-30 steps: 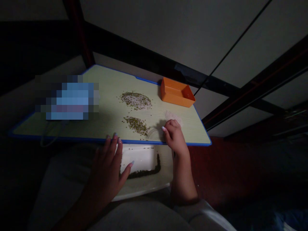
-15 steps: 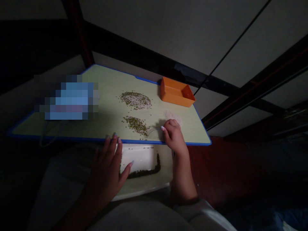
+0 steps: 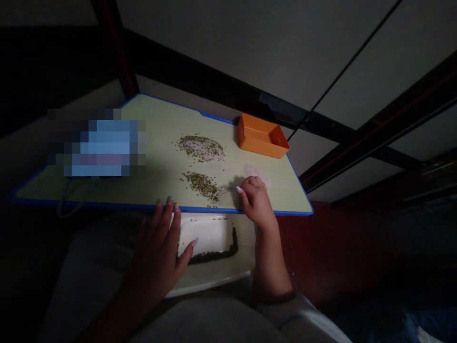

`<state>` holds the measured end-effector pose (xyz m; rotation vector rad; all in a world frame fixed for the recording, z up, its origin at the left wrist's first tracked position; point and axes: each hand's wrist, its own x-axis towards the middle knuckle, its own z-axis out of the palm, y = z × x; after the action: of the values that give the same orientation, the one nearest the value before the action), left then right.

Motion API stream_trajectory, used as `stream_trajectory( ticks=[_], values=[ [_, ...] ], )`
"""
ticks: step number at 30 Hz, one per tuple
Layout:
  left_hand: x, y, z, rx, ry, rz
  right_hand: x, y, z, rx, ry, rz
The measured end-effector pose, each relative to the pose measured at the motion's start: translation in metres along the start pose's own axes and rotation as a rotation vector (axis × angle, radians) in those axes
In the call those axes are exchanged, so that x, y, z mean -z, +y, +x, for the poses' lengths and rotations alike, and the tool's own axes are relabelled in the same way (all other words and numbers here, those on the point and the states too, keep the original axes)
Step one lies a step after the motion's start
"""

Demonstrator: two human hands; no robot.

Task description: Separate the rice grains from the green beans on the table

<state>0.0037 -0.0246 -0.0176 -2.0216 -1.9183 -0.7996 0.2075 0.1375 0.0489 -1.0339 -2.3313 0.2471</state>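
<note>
My right hand point(image 3: 256, 200) is closed in a pinch on a clear, curved-edged piece point(image 3: 226, 194), thin and hard to make out. The far end of that piece reaches the near pile of green beans or grains point(image 3: 200, 184) on the table. My left hand point(image 3: 160, 247) lies with fingers spread, its fingertips at the table's blue front edge and its thumb over the white tray point(image 3: 207, 233). Dark green grains line the tray's near and right sides. Farther back is a mixed pile point(image 3: 202, 148) of green and whitish grains. A small whitish pile point(image 3: 257, 174) lies just beyond my right hand.
An orange open box point(image 3: 264, 138) stands at the back right of the pale table point(image 3: 157, 114), which has a blue rim. On the left sits a pixelated bluish object point(image 3: 103, 145) with a cable point(image 3: 71, 200). Pale panels rise behind the table.
My right hand has shifted slightly left with the clear piece, whose tip is now closer in against the near green pile. My left hand has stayed in place.
</note>
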Motion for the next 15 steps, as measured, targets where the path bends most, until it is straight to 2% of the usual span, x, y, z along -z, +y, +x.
stream_trajectory(
  ticks=[15],
  values=[
    [0.0006,0.0011,-0.0004,0.016,-0.002,-0.014,-0.0014,-0.0048,0.0036,0.025,-0.019,-0.023]
  ],
)
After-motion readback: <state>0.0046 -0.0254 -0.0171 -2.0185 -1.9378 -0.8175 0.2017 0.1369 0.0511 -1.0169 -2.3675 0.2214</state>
